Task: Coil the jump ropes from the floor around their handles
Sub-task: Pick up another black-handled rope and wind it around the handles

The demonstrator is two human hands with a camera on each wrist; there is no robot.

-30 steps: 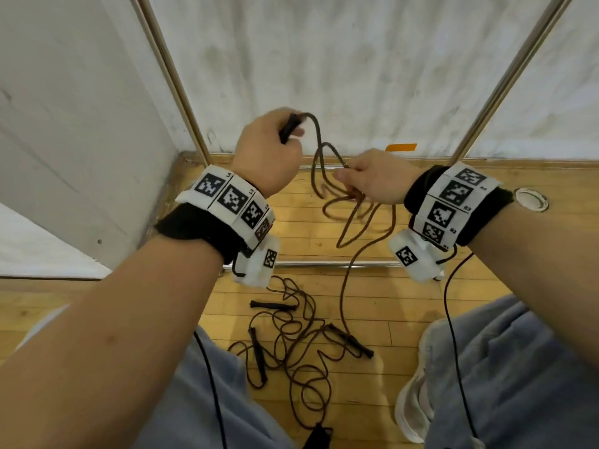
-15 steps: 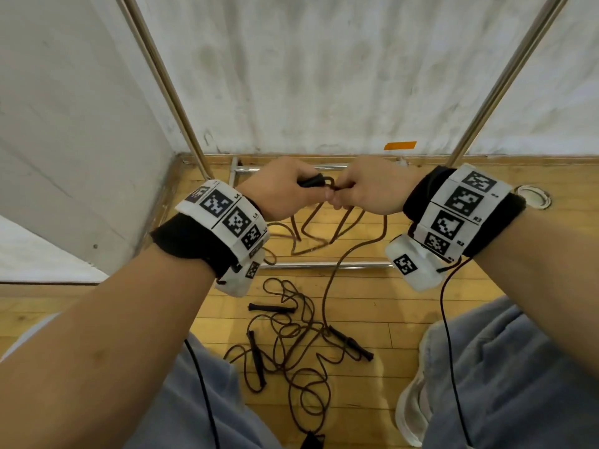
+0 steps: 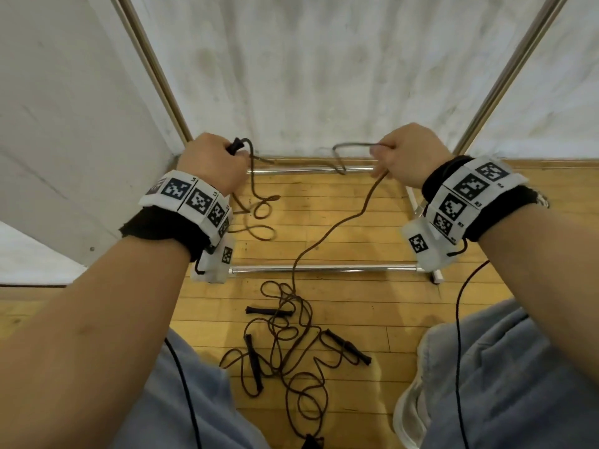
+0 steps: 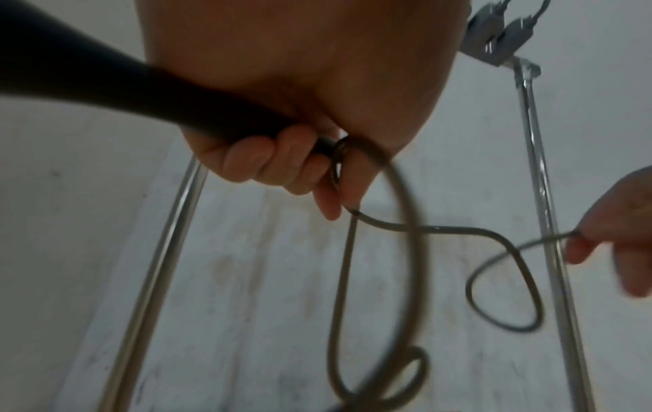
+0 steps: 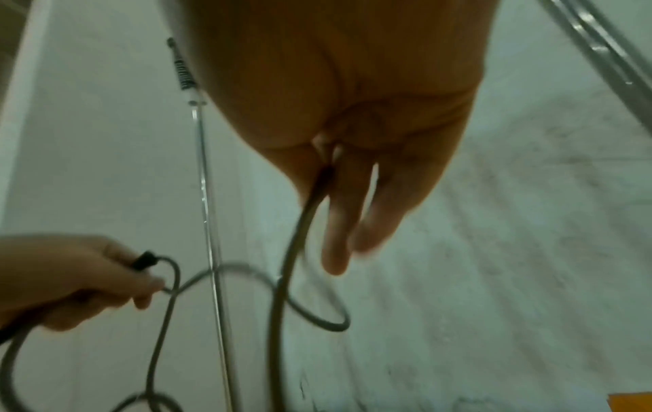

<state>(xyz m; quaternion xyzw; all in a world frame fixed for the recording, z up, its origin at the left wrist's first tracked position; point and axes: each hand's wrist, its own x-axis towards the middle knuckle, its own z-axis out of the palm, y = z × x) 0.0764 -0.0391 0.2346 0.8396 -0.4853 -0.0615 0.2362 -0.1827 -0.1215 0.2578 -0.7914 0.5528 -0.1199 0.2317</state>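
Note:
My left hand (image 3: 212,163) grips a black jump-rope handle (image 3: 235,146) (image 4: 106,92), with loops of the brown rope (image 3: 259,209) hanging below it. My right hand (image 3: 405,157) pinches the same rope (image 3: 353,145) (image 5: 300,228) farther along, held apart to the right. From there the rope runs down (image 3: 324,234) to a tangle on the floor (image 3: 285,345). In that tangle lie three more black handles (image 3: 267,311) (image 3: 253,361) (image 3: 346,346).
A chrome rack base with two horizontal bars (image 3: 324,268) stands on the wooden floor (image 3: 372,312) against a white wall, its uprights (image 3: 152,69) rising left and right. My knees in grey trousers (image 3: 505,377) and a white shoe (image 3: 408,406) frame the tangle. Sensor cables (image 3: 458,319) hang from the wrists.
Half a second ago both hands met at the handle in the middle. Now they have risen and spread apart, drawing a length of rope out between them.

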